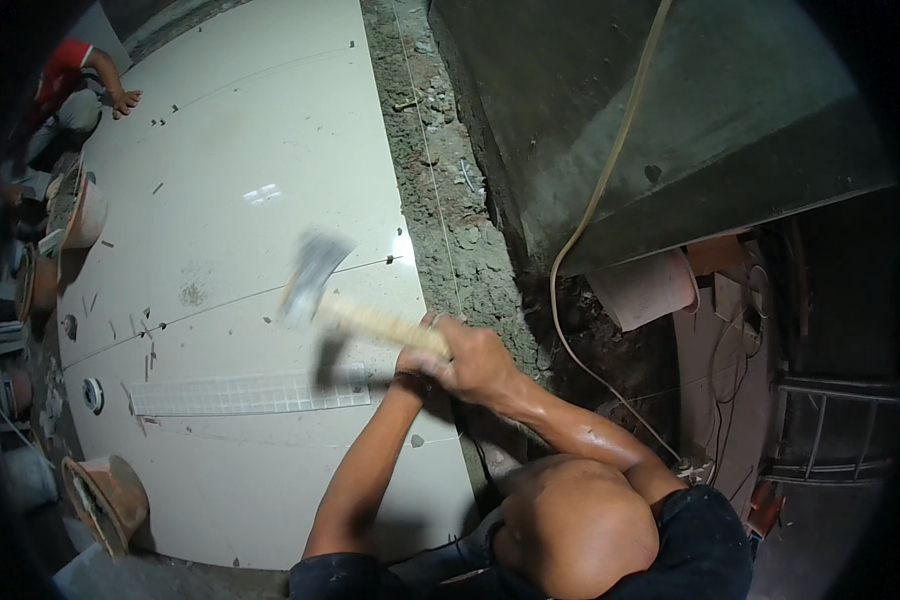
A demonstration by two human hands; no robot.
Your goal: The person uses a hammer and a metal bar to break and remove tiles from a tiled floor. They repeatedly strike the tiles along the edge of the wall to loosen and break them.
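Note:
My right hand (475,355) and my left hand (418,362) are closed together around the pale wooden handle (375,325) of a hammer-like tool. Its broad grey head (315,270), blurred by motion, hangs over large white floor tiles (240,130), left of their edge beside rough grey mortar (440,200). A narrow mesh-patterned strip (250,390) lies on the tiles below the tool. Small dark clips (390,260) dot a tile joint, and a taut string (428,170) runs along the mortar.
At upper left, a person in red (65,75) crouches with a hand on the tiles. Mortar buckets (100,500) line the left. A dark raised block (670,130) stands at right, with a hose (605,190) over it, a pale bucket (640,290) and a metal ladder (825,385).

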